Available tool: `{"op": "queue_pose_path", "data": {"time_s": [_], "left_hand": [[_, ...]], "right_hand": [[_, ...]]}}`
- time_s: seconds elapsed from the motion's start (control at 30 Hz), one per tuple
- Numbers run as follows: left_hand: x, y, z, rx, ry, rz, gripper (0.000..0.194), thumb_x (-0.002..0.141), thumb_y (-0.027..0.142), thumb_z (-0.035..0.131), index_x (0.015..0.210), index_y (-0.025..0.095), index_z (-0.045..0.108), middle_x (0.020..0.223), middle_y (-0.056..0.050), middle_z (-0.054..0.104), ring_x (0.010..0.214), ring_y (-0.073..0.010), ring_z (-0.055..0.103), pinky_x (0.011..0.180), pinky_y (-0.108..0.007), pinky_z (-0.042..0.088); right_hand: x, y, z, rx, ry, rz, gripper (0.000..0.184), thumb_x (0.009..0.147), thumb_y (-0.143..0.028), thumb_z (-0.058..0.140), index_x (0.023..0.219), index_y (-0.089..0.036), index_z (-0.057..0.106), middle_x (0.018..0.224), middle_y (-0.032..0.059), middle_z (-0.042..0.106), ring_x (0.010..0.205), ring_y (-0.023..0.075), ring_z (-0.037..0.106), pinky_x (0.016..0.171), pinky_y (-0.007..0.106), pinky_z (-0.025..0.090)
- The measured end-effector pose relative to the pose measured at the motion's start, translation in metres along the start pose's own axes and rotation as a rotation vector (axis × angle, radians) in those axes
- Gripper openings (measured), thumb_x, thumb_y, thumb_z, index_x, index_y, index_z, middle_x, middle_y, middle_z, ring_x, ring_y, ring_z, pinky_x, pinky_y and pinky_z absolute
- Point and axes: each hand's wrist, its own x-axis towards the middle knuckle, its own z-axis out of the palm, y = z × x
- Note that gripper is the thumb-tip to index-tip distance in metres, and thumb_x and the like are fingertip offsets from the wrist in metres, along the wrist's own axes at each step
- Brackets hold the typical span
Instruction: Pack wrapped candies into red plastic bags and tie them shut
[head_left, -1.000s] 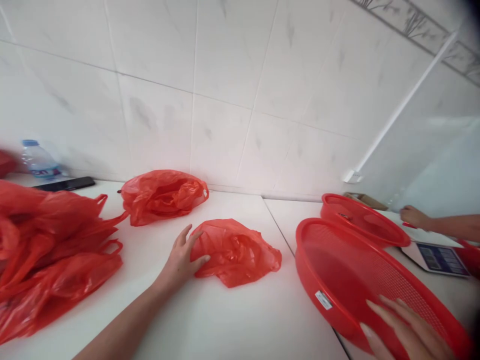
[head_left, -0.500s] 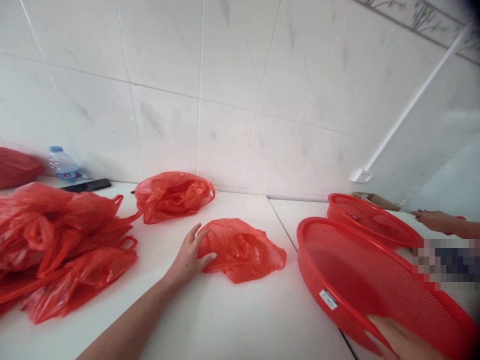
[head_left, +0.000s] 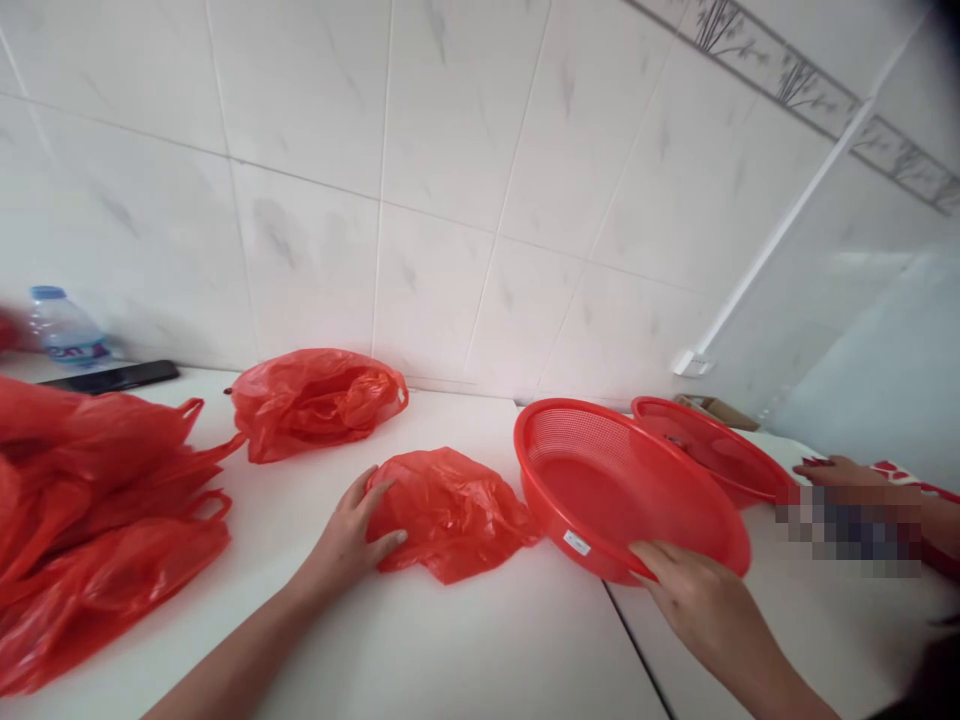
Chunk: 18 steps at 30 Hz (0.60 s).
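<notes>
My left hand (head_left: 352,530) lies at the left edge of a crumpled red plastic bag (head_left: 450,515), fingers spread and touching it. On the right, my right hand (head_left: 690,590) grips the near rim of a red plastic basket (head_left: 577,480) with perforated sides and a small white label. The basket looks tilted, and its left side meets the right end of the bag. My right thumb is mostly hidden by the hand and rim.
A pile of red bags (head_left: 97,510) fills the left, with another red bag (head_left: 315,400) by the wall. Behind the pile are a water bottle (head_left: 67,330) and a phone (head_left: 120,377). A second red basket (head_left: 720,450) stands behind mine, near another person's hand (head_left: 844,472).
My right hand has brought the basket leftward and farther back, up against the bag. My left hand stays at the bag's left edge. The view has turned slightly right.
</notes>
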Motion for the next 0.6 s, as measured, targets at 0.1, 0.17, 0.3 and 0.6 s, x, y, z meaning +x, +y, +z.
{"op": "queue_pose_path", "data": {"time_s": [0.1,0.17,0.3,0.6], "left_hand": [[0.000,-0.005,0.003,0.013,0.013,0.002,0.057,0.079,0.035,0.060,0.133,0.028,0.044,0.143,-0.011,0.035,0.127,-0.0322,0.043,0.100,-0.049,0.043],[-0.001,-0.009,0.005,0.030,0.020,-0.007,0.056,0.079,0.036,0.059,0.132,0.028,0.045,0.145,-0.011,0.034,0.126,-0.0320,0.044,0.100,-0.048,0.043],[-0.001,-0.016,0.007,0.045,0.006,-0.035,0.058,0.077,0.040,0.060,0.133,0.029,0.046,0.146,-0.009,0.035,0.126,-0.0330,0.045,0.100,-0.048,0.044],[0.004,-0.009,0.000,0.002,-0.052,-0.129,0.057,0.074,0.040,0.062,0.129,0.030,0.053,0.135,-0.008,0.051,0.117,-0.0332,0.053,0.097,-0.044,0.047]], "right_hand": [[0.021,0.007,0.023,0.032,-0.040,0.038,0.028,0.092,-0.019,0.036,0.086,-0.019,0.063,0.065,0.0034,0.063,0.055,0.0137,0.058,0.050,0.023,0.041],[0.031,0.013,0.037,0.043,-0.057,0.073,0.031,0.094,-0.023,0.034,0.083,-0.019,0.063,0.060,0.0024,0.060,0.052,0.0136,0.056,0.048,0.023,0.039],[0.043,0.034,0.047,0.113,-0.113,0.135,0.029,0.092,-0.041,0.042,0.101,-0.021,0.061,0.080,0.0044,0.067,0.068,0.0182,0.065,0.056,0.026,0.047],[0.036,0.173,0.080,0.005,0.109,0.632,0.045,0.089,-0.039,0.034,0.118,-0.011,0.056,0.118,0.0222,0.056,0.115,0.0342,0.051,0.083,0.043,0.045]]}}
